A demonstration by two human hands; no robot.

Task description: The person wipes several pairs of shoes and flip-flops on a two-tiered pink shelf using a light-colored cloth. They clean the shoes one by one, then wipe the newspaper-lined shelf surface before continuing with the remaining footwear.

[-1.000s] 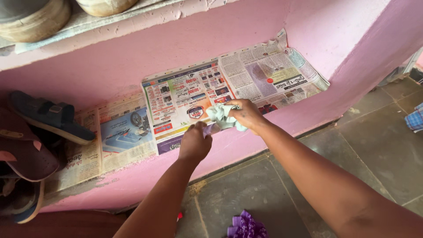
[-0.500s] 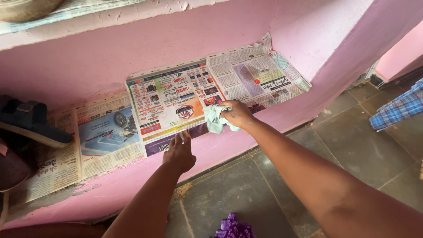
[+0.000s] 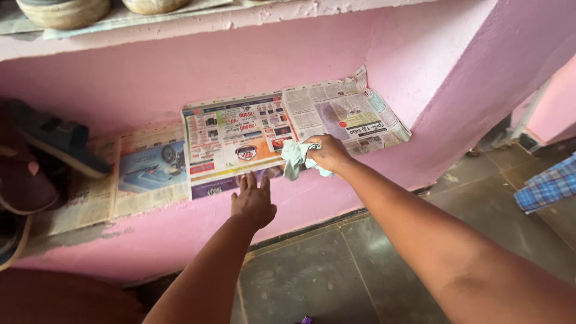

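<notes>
Cloth (image 3: 298, 157), pale green and all crumpled, was bunched up in the right hand (image 3: 327, 153). That hand was closed tight around it and pressed it down on the newspaper (image 3: 240, 135), near the front edge of the pink shelf (image 3: 150, 234). The left hand (image 3: 253, 201) was just left of it and a bit nearer. It was open, with fingers spread, and its fingertips lay on the front edge of the paper. It held nothing.

More newspaper sheets (image 3: 348, 114) covered the shelf to the right, up to the pink wall (image 3: 468, 72). Another sheet with a blue picture (image 3: 150, 168) lay to the left. A dark blue sandal (image 3: 57, 138) sat far left, with a brown shoe (image 3: 24, 183) beside it. Round pots (image 3: 63, 11) stood on a ledge up high. Down on the right, a blue checked cloth (image 3: 549, 186) showed near the grey floor (image 3: 324, 276).
</notes>
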